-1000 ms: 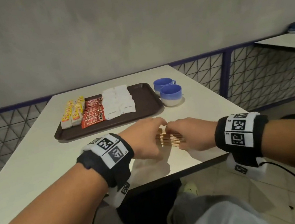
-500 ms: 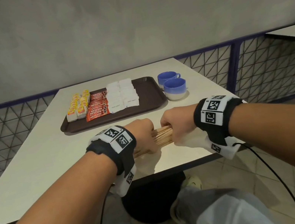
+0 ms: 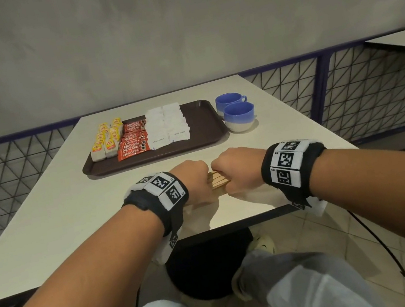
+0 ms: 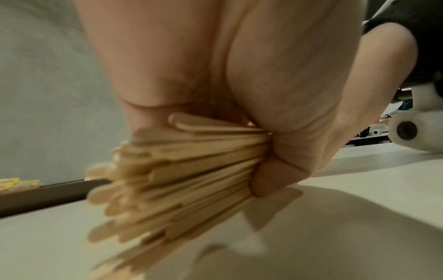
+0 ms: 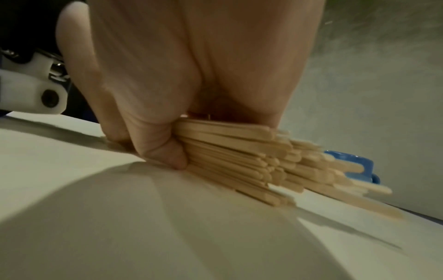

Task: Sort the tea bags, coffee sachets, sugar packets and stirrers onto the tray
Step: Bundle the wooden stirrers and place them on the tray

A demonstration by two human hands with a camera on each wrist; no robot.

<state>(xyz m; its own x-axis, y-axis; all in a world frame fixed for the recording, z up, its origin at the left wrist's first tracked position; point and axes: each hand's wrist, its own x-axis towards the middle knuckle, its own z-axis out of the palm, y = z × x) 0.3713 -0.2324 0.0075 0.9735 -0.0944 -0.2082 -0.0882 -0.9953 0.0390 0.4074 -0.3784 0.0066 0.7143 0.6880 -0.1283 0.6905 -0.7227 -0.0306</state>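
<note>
While both fists sit at the centre of the head view, the left hand (image 3: 194, 186) and right hand (image 3: 239, 169) each curl tight around one bundle of wooden stirrers (image 3: 217, 179), low over the white worktop (image 3: 59, 217). Above them, the brown tray (image 3: 204, 123) holds tea bags (image 3: 107, 142), coffee sachets (image 3: 134, 143) and sugar packets (image 3: 167, 127). Two blue cups (image 3: 239, 116) stand right of it.

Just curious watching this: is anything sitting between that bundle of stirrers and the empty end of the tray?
Nothing visible. Both hands grip the stirrers over bare table; the tray lies just beyond, cups off to its right.
</note>
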